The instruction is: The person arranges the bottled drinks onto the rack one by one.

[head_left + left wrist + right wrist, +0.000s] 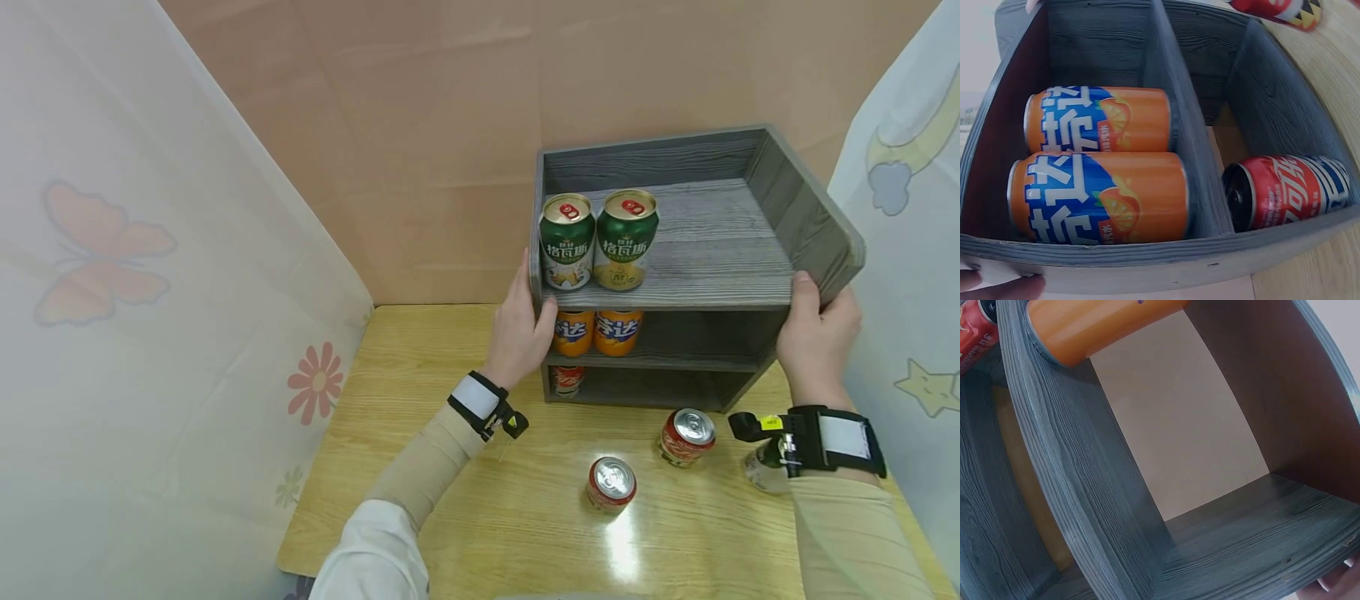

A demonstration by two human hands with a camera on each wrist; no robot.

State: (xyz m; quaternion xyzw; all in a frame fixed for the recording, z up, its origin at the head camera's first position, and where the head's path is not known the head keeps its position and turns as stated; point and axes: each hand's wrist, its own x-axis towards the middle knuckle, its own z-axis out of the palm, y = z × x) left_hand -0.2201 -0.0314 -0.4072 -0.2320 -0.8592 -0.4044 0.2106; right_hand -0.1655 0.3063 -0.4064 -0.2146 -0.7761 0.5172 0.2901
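A grey wood-grain shelf (705, 242) with three levels stands on the table, held between both hands. My left hand (517, 333) grips its left side, thumb at the front edge; my right hand (819, 342) grips the right side, thumb on the top level's board. Two green drink cans (626, 250) stand side by side at the left of the top level. Below them, two orange soda cans (1116, 200) fill the left of the middle level. On the bottom level a red cola can (1291, 194) stands at the left, partly hidden from the head view.
Two red cans, one nearer (611, 483) and one farther (686, 437), stand on the wooden table (540, 467) in front of the shelf. A green-and-white can (767, 471) is partly hidden by the right wrist strap. Printed curtains (225, 375) hang at both sides; a brown backdrop (420, 167) rises behind.
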